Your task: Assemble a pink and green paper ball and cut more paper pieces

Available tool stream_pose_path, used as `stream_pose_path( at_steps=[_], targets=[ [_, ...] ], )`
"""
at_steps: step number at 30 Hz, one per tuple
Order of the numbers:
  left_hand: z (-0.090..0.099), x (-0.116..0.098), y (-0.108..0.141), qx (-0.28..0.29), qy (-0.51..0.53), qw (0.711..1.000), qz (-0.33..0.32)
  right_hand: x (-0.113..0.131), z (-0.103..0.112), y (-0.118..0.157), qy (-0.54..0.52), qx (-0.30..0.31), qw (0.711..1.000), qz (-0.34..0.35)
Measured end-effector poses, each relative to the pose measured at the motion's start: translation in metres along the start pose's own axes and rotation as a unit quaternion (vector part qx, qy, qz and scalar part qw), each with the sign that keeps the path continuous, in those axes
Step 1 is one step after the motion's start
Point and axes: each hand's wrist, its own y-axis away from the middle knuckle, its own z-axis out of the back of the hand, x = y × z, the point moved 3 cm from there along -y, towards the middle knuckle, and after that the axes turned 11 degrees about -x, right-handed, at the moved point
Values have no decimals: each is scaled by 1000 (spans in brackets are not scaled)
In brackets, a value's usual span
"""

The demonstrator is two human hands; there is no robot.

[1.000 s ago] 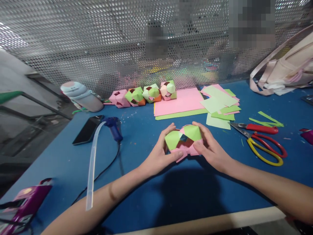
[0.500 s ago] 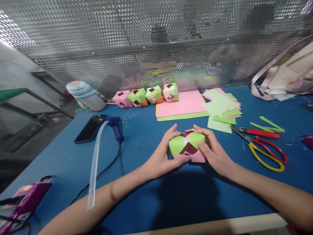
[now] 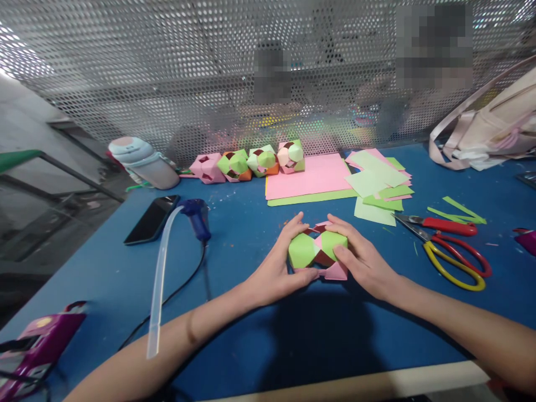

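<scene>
Between both hands, over the blue table, is a folded paper model (image 3: 318, 252) in green and pink with openings in its sides. My left hand (image 3: 281, 265) is closed around its left end, the thumb along the lower front edge and the fingers behind the top. From the other side my right hand (image 3: 363, 258) grips the right end, thumb on the green front face and fingers over the top. The underside of the model and parts of its back are hidden by my hands.
Several finished paper models (image 3: 235, 165) line the mesh panel (image 3: 209, 106). Pink sheets (image 3: 312, 177) and cut pieces (image 3: 381, 178) lie behind my hands. Scissors (image 3: 450, 257) and a red-handled cutter (image 3: 450, 225) are right; a blue glue gun (image 3: 196, 218), phone (image 3: 151, 219) and bottle (image 3: 143, 162) left.
My right hand and the model's right end have shifted slightly left, bringing the two halves a little closer together. The whole view has moved slightly; other things keep their places.
</scene>
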Motion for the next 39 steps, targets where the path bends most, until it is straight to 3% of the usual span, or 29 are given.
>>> stream_pose_path(
  at_steps=[13, 20, 33, 39],
  targets=[
    [1, 6, 1, -5, 7, 1000, -28, 0, -3, 4, 47, 20, 998, 35],
    [-2, 6, 2, -5, 6, 999, -35, 2, -6, 4, 55, 60, 996, 40],
    [1, 12, 3, -54, 3, 992, -117, -4, -3, 7, 31, 28, 997, 66],
    [-1, 20, 3, -29, 17, 996, -77, -8, -1, 9, 30, 22, 996, 77]
  ],
)
